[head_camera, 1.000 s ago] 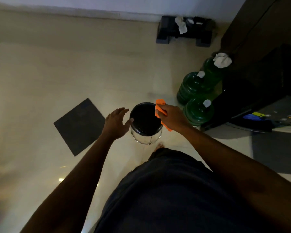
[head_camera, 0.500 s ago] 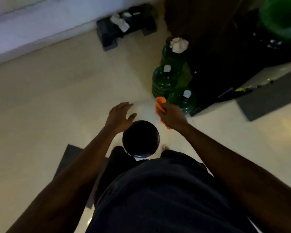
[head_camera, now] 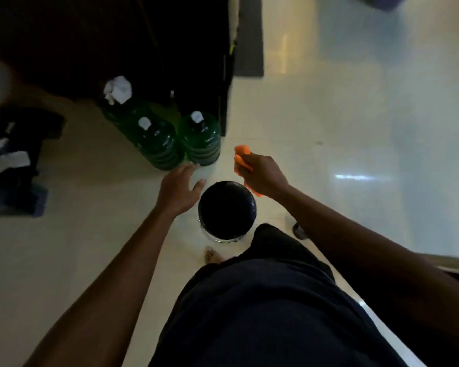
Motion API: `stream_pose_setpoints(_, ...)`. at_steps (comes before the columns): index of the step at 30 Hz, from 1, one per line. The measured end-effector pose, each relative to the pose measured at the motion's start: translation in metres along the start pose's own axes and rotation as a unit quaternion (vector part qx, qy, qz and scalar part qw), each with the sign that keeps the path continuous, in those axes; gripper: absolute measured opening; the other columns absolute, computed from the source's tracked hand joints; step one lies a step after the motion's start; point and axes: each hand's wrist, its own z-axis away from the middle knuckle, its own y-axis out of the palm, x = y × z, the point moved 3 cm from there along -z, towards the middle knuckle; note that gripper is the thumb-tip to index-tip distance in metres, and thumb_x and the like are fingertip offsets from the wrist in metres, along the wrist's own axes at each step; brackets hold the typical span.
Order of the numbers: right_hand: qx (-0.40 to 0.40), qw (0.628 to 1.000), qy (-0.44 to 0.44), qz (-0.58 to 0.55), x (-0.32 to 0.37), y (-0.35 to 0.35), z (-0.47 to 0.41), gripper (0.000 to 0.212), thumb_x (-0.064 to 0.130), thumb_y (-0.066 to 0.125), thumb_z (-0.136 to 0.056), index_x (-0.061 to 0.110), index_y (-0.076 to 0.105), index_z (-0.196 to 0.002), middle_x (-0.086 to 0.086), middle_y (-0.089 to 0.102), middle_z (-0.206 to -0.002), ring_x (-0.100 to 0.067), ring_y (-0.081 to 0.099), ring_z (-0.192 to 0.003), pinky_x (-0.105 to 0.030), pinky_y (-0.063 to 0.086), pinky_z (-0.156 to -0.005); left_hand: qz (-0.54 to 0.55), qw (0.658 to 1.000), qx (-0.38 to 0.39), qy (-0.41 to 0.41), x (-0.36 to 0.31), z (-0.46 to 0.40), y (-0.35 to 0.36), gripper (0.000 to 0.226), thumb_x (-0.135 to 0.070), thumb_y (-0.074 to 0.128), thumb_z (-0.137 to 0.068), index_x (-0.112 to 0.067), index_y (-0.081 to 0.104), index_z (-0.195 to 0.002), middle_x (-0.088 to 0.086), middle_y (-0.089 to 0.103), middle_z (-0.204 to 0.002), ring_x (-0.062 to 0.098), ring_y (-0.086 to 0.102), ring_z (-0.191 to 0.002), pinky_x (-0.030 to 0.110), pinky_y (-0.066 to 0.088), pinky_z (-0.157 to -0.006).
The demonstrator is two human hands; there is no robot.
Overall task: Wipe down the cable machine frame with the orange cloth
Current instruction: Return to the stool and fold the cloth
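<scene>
My right hand (head_camera: 265, 176) grips the bunched orange cloth (head_camera: 242, 157), which sticks out past my fingers and below my wrist. It hovers just right of a round black bin (head_camera: 227, 207) with a shiny metal base standing on the pale floor. My left hand (head_camera: 179, 189) is held out with relaxed fingers and holds nothing, just left of the bin's rim. A dark bulky piece of equipment (head_camera: 149, 49) fills the upper left; whether it is the cable machine frame is too dark to tell.
Three large green water bottles (head_camera: 200, 140) stand on the floor against the dark equipment, one capped with a white rag (head_camera: 118, 90). A dark mat (head_camera: 249, 38) lies behind them. Dark blocks with white cloths (head_camera: 11, 157) sit at the left. My bare toes (head_camera: 212, 255) show near the bin.
The view has swung right, so the bottles and dark equipment now sit upper left. My right hand with the cloth has moved away from my left hand, to the bin's right side.
</scene>
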Motion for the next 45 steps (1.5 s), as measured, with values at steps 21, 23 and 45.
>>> stream_pose_setpoints(21,-0.129,0.961,0.165,-0.182,-0.032,0.081,0.335,0.057,0.063,0.052,-0.103,0.037,0.06,-0.153,-0.008,0.074,-0.135,-0.019,0.072,-0.109,-0.043,0.06,-0.095,0.146,0.958,0.223,0.105,-0.113,0.217,0.109,0.046,-0.034,0.068,-0.105,-0.029,0.059,-0.149,-0.004,0.067,-0.142,0.015,0.062,-0.131,0.047,0.052,-0.114)
stream_pose_setpoints(23,-0.134,0.946,0.162,-0.245,-0.025,0.094,0.348,0.056,0.06,0.04,-0.106,0.031,0.068,-0.145,-0.009,0.074,-0.131,-0.017,0.07,-0.105,-0.04,0.056,-0.093,0.203,0.948,0.232,0.079,-0.11,0.241,0.112,0.045,-0.027,0.074,-0.102,-0.027,0.062,-0.146,-0.006,0.071,-0.133,0.011,0.067,-0.123,0.044,0.056,-0.11)
stream_pose_setpoints(45,-0.162,0.807,0.219,-0.524,0.058,0.105,0.297,0.022,0.04,0.056,-0.111,0.037,0.072,-0.126,-0.011,0.068,-0.136,-0.032,0.067,-0.123,-0.054,0.058,-0.102,0.285,0.933,0.198,0.095,-0.077,0.194,0.002,0.031,-0.04,0.076,-0.095,-0.036,0.061,-0.122,-0.004,0.06,-0.126,0.028,0.062,-0.117,0.051,0.063,-0.09)
